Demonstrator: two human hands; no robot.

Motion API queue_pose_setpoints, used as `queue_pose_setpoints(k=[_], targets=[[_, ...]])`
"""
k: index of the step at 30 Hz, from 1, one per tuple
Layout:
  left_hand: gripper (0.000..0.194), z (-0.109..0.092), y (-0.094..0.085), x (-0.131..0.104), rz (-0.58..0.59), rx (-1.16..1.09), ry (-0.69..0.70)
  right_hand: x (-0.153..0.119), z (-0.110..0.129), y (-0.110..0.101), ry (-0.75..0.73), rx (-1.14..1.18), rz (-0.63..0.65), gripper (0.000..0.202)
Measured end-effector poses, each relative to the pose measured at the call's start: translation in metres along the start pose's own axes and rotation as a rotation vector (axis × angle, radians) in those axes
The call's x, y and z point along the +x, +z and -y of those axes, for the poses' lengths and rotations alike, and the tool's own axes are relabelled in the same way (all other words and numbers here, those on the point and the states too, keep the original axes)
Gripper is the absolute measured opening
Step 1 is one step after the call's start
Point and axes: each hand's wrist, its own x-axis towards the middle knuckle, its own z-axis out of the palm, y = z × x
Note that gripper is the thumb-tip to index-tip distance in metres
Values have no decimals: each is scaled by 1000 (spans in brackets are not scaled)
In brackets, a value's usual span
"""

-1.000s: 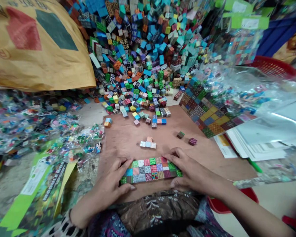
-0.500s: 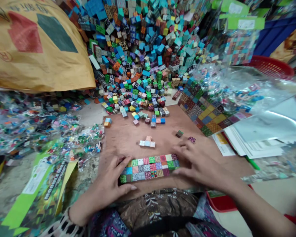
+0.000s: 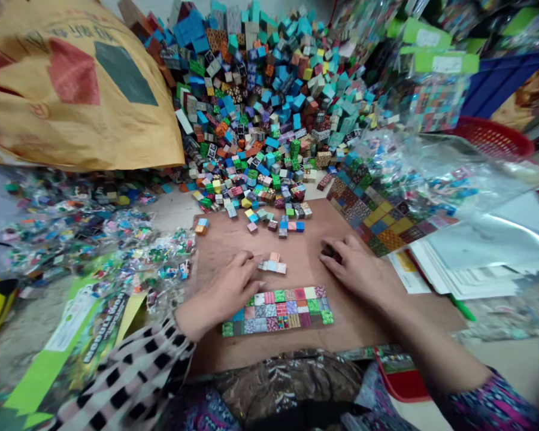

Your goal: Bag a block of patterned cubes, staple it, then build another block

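Observation:
A flat strip of patterned cubes in several rows lies on the brown board near its front edge. Over the strip's left end, my left hand has its fingers apart, with the fingertips beside a small group of pale cubes and nothing gripped. To the right, my right hand has its thumb and fingers closed round a dark cube, partly hidden by the fingers.
Behind the board rises a large heap of loose coloured cubes. A yellow sack is at the back left, bagged pieces at the left. A mosaic slab of cubes and papers lie at the right.
My left hand has left the strip's end and moved up towards the pale cubes. My right hand has moved up from the strip's right end and closed on the dark cube.

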Motion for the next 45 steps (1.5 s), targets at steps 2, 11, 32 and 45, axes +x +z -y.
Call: queue_pose_setpoints(k=[2,11,32,45], targets=[[50,-5,2,14,35,-18,-27,6,9,3,-88,52,39,30],[35,-17,9,39,59,17,2,17,36,-4,-494,205,302,23],[39,-20,11,35,12,-231,98,19,34,-12,-516,232,389,26],[60,-41,0,12,137,-25,136,-1,-7,-5,-436,468,316,27]])
